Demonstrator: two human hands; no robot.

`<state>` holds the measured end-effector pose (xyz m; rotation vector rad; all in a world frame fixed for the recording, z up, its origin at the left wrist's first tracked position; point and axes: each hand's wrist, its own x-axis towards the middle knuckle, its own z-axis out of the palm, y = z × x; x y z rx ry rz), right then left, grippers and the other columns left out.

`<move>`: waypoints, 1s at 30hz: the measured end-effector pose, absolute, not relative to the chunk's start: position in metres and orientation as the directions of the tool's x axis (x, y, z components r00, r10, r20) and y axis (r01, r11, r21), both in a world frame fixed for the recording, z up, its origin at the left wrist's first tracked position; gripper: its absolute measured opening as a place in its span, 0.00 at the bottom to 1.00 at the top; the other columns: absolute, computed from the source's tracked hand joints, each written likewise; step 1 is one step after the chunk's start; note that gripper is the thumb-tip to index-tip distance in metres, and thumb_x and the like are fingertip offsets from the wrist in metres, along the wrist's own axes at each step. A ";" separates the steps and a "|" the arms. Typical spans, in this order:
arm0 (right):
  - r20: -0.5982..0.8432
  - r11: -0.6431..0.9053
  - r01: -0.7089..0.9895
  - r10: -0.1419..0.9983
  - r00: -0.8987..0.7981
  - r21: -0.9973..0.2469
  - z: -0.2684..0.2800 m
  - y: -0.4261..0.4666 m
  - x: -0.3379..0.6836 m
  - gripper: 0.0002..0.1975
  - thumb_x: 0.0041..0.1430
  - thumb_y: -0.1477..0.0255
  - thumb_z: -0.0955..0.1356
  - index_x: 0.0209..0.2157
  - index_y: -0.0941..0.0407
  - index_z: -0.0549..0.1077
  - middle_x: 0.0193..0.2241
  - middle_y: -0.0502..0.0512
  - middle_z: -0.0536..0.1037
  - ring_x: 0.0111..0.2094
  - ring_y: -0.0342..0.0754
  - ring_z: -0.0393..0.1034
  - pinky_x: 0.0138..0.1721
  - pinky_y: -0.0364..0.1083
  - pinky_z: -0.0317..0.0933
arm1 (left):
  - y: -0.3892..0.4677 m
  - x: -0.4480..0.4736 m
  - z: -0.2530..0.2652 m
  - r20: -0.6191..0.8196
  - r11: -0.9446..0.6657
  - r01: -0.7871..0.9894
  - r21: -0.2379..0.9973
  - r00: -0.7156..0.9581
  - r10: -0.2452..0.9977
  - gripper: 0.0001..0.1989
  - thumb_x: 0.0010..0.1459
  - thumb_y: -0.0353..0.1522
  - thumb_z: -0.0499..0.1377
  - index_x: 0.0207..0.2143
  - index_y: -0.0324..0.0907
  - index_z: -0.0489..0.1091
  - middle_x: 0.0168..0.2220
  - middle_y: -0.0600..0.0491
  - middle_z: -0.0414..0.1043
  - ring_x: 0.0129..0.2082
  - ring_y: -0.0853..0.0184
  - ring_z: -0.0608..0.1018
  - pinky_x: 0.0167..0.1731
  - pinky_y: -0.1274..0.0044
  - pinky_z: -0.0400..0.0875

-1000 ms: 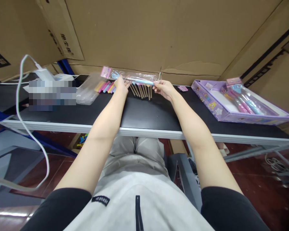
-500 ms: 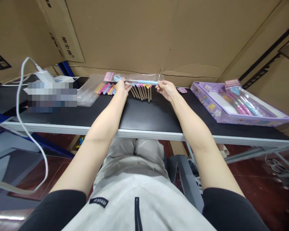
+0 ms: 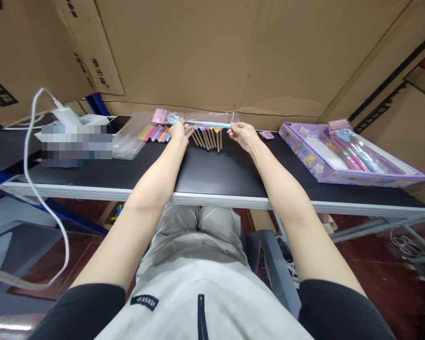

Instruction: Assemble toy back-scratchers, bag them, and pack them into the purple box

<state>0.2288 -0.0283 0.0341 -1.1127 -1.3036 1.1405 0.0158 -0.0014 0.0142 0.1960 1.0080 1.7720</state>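
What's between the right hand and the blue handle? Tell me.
Nothing solid visible: the right hand is at the right end of the blue handle. Clear plastic runs alongside; whether film comes between them, I can't tell.

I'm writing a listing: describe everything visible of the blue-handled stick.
The blue-handled stick is held roughly level, crosswise toward the table's far side. Its pale blue handle looks plastic; leftward, a blue, seemingly pronged head shows through clear wrapping. The left hand holds it beside the head, the right hand pinches the handle's end.

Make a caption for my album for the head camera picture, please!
Left hand and right hand hold a blue-handled stick with clear plastic at a black table.
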 end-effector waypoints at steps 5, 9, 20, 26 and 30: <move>0.110 0.119 0.095 0.989 -0.098 -0.988 0.034 -0.028 0.231 0.14 0.64 0.71 0.75 0.29 0.57 0.68 0.22 0.49 0.75 0.22 0.37 0.69 0.32 0.38 0.68 | -0.003 0.016 0.011 -0.351 -0.048 -0.698 0.714 -0.417 0.838 0.07 0.68 0.28 0.58 0.48 0.42 0.71 0.32 0.52 0.78 0.34 0.65 0.87 0.41 0.74 0.84; 0.105 0.135 0.204 0.983 -0.148 -0.970 0.028 -0.021 0.237 0.11 0.66 0.72 0.74 0.32 0.58 0.70 0.25 0.52 0.77 0.25 0.39 0.72 0.32 0.39 0.69 | -0.004 0.014 0.012 -0.353 -0.033 -0.685 0.727 -0.415 0.839 0.08 0.71 0.30 0.56 0.51 0.42 0.70 0.33 0.50 0.78 0.36 0.63 0.87 0.40 0.75 0.83; 0.465 0.631 0.699 0.757 -0.460 -0.336 0.020 -0.025 0.230 0.34 0.61 0.59 0.75 0.66 0.53 0.70 0.67 0.67 0.68 0.69 0.66 0.61 0.68 0.68 0.53 | -0.001 0.020 0.009 -0.254 -0.016 -0.534 0.846 -0.429 0.867 0.06 0.69 0.29 0.59 0.47 0.39 0.73 0.34 0.48 0.79 0.37 0.62 0.86 0.38 0.75 0.84; 0.388 0.635 0.743 0.752 -0.533 -0.211 0.019 -0.030 0.222 0.38 0.63 0.59 0.73 0.72 0.52 0.65 0.68 0.64 0.68 0.67 0.64 0.65 0.67 0.65 0.58 | 0.003 0.026 0.008 -0.256 0.053 -0.541 0.839 -0.308 0.916 0.10 0.70 0.27 0.58 0.51 0.34 0.74 0.28 0.50 0.77 0.31 0.64 0.85 0.36 0.78 0.83; 0.374 0.658 0.695 0.746 -0.551 -0.289 0.023 -0.032 0.222 0.32 0.64 0.66 0.71 0.69 0.53 0.69 0.63 0.58 0.75 0.63 0.59 0.71 0.66 0.59 0.61 | -0.003 0.029 0.012 -0.273 0.092 -0.572 0.815 -0.239 0.932 0.13 0.70 0.29 0.59 0.55 0.36 0.73 0.30 0.49 0.79 0.31 0.66 0.84 0.36 0.80 0.82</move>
